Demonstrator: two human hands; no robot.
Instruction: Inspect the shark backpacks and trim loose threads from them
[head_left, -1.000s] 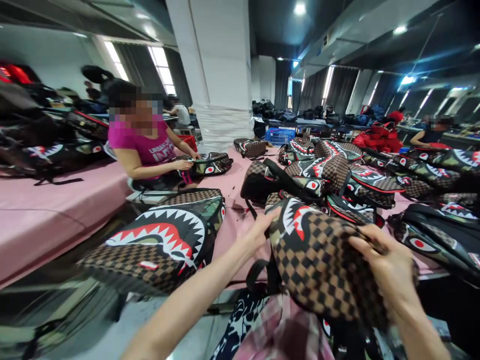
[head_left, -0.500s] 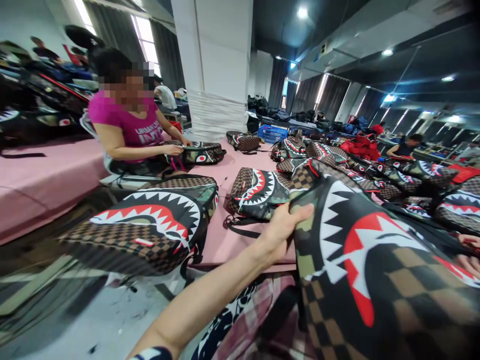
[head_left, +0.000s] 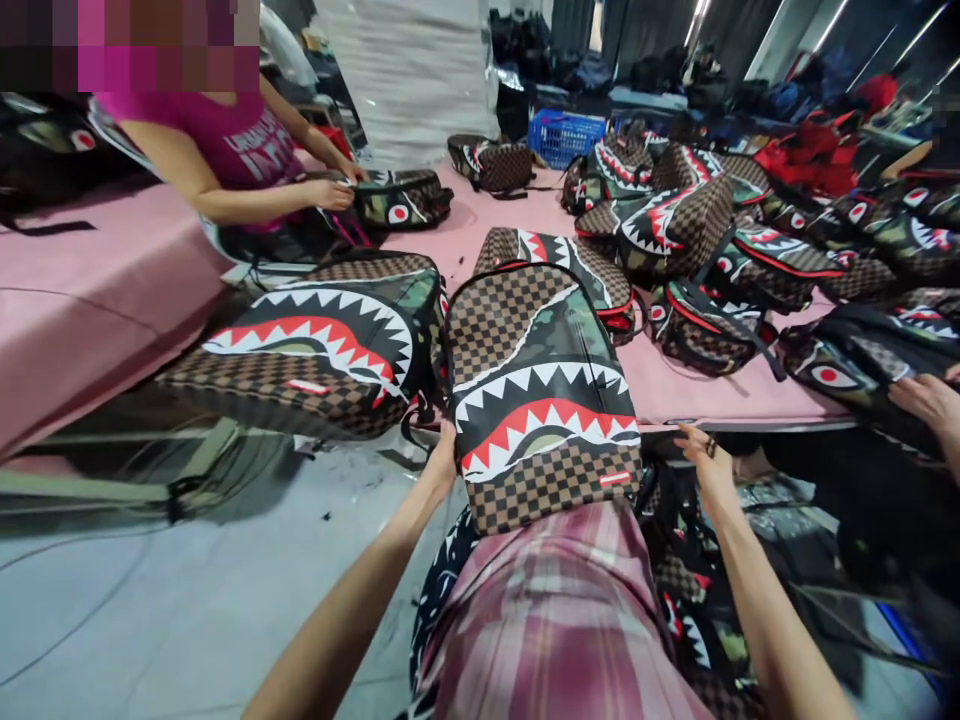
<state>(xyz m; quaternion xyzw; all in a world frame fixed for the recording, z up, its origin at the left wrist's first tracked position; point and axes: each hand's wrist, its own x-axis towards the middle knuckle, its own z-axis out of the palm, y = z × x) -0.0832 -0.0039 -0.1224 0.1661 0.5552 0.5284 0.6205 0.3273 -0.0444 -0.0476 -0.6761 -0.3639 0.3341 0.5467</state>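
A brown-checkered backpack (head_left: 546,400) with a shark-mouth print and a camouflage patch leans upright between the table edge and my lap. My left hand (head_left: 445,462) grips its lower left side, the fingers partly hidden behind it. To the right of the backpack, my right hand (head_left: 708,462) is in the air with its fingers apart, holding nothing. Another shark-print backpack (head_left: 315,345) lies flat at the left, close against the held one. Directly behind stands a further backpack (head_left: 600,270), partly covered.
Several similar backpacks (head_left: 675,215) are heaped on the pink table (head_left: 427,240). Across it, a person in a magenta shirt (head_left: 225,140) handles a bag. Another person's hand (head_left: 926,400) rests on a bag at right. More bags (head_left: 697,610) lie below the table; a blue crate (head_left: 566,140) stands behind.
The backpack has swung from the right to in front of my lap and now faces me upright. My right hand has come into view, apart from it. My view has tilted down.
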